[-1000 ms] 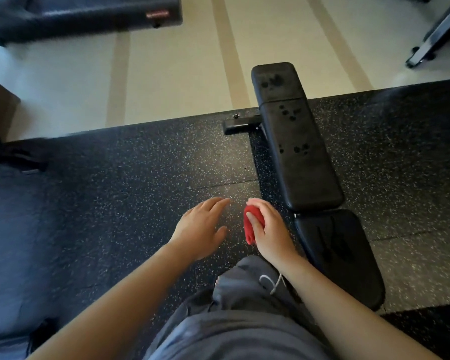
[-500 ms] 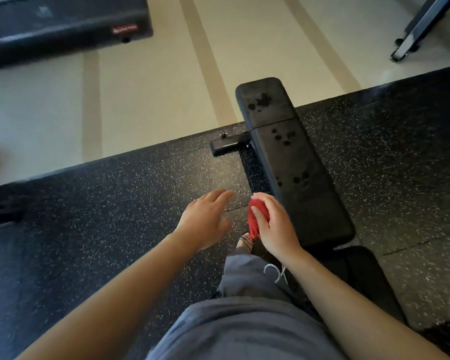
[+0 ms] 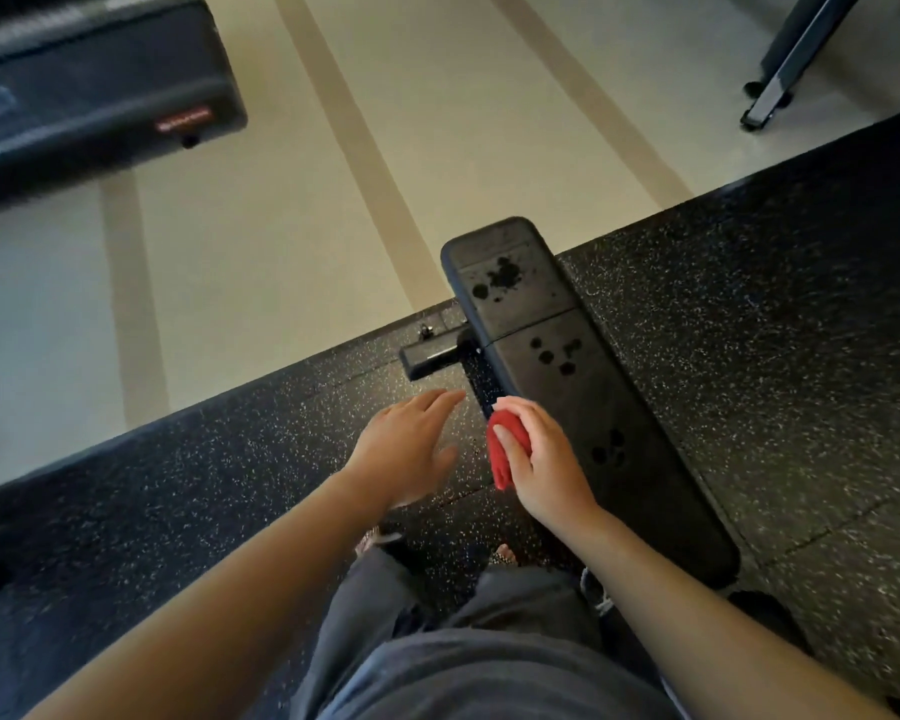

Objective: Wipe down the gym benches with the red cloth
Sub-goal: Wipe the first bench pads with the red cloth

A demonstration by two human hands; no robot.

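Red cloth (image 3: 506,452) is sitting balled in the gripping right hand (image 3: 549,462) at the gym bench (image 3: 609,402) edge; left hand (image 3: 404,449) is hovering spread. Wadded, it could be skipping dark spots (image 3: 501,277).

A black treadmill (image 3: 89,96) stands far left on striped beige flooring (image 3: 261,226), a wheeled metal frame leg (image 3: 783,75) far right, and speckled rubber matting (image 3: 178,485) near.
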